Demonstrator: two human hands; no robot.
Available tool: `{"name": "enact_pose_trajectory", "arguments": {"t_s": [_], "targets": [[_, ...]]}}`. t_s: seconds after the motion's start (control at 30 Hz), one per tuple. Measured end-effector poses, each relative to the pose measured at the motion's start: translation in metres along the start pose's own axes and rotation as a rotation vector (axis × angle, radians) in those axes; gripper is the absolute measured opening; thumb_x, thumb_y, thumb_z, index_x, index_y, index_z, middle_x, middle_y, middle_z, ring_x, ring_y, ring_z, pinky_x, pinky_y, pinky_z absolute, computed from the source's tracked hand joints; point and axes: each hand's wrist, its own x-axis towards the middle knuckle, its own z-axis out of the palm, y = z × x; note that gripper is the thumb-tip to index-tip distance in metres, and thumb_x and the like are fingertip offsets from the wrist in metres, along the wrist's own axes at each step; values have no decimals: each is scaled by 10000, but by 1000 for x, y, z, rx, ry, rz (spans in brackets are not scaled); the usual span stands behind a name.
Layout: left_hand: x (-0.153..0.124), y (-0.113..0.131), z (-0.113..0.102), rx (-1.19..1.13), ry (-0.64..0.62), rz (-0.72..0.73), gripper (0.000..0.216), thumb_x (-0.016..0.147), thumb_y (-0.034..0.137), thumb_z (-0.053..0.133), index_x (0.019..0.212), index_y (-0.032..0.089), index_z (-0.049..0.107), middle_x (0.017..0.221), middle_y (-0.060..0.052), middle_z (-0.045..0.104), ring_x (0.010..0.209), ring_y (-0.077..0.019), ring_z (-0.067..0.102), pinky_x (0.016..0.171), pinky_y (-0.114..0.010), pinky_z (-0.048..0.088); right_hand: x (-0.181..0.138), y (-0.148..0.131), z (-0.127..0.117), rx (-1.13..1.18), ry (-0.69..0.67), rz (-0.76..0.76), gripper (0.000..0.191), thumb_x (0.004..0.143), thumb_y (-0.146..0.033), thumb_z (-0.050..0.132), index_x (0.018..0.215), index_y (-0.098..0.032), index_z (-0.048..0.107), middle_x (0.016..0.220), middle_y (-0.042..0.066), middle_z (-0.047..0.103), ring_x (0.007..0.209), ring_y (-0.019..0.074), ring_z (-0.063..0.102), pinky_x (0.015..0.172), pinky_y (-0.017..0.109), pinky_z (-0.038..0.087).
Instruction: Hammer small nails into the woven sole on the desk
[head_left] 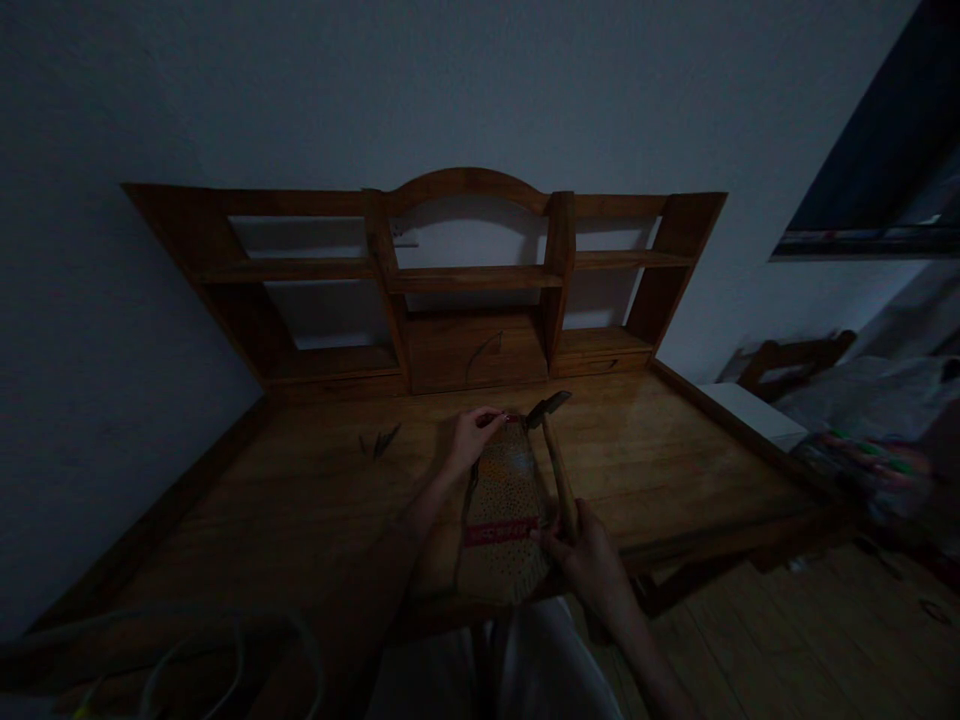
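Observation:
A hammer [561, 475] with a pale wooden handle is in my right hand [592, 555], fingers wrapped round the lower handle. Its dark head is raised just to the right of the far end of a long tan piece [501, 490], dotted with many small dark marks or holes and crossed by a red lettered band. That piece lies on the wooden desk [637, 450], reaching the front edge. At its far left corner, my left hand [471, 438] is closed in a pinch. What sits between those fingertips is too small and dim to name.
Several thin dark pieces [380, 440] lie on the desk to the left. A wooden shelf unit [469, 278] stands along the back. At the right are a wooden chair [795, 360] and clear plastic bags [870, 400]. The room is dim.

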Motion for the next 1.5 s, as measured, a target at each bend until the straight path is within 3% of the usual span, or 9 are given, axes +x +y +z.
{"name": "enact_pose_trajectory", "arguments": {"t_s": [0.2,0.43,0.7,1.23,1.37,1.5], "targets": [[-3,10,-6,140,-22,51,189,858,366,615,872,203,709,895,-25,743,834,-167,688,761,-248,512,-1,-1,1,4,-9,11,253,725,-314,698,830,-216,489,734,10,626,689,201,619,609,276,461],[-3,12,-6,99,-50,24,156,861,316,613,895,186,694,884,-30,743,837,-166,696,774,-257,524,3,0,-4,54,-106,5,259,715,-319,713,826,-206,508,733,-5,600,664,171,584,579,249,445],[-1,-5,2,-13,-83,10,170,820,323,660,858,161,694,845,-50,739,793,-178,702,754,-284,549,3,3,-5,105,-121,40,293,697,-333,731,824,-209,499,729,-17,585,661,163,569,587,251,450],[-2,2,-1,102,-91,28,118,796,290,678,833,189,726,830,-36,751,760,-176,704,720,-265,547,2,1,-6,92,-114,19,268,705,-290,723,844,-194,515,729,-15,594,670,162,582,580,247,452],[-3,10,-4,166,-156,89,100,801,268,676,831,195,737,830,-28,752,759,-163,698,716,-243,526,4,-1,-7,75,-110,41,323,710,-377,744,869,-185,539,729,-3,613,670,177,598,572,253,449],[-4,16,-7,211,-189,100,110,810,251,667,859,189,745,840,-38,755,771,-167,696,710,-241,515,4,-15,-17,71,-106,28,349,847,-514,577,879,-167,585,743,40,652,689,199,616,562,262,446]]}}
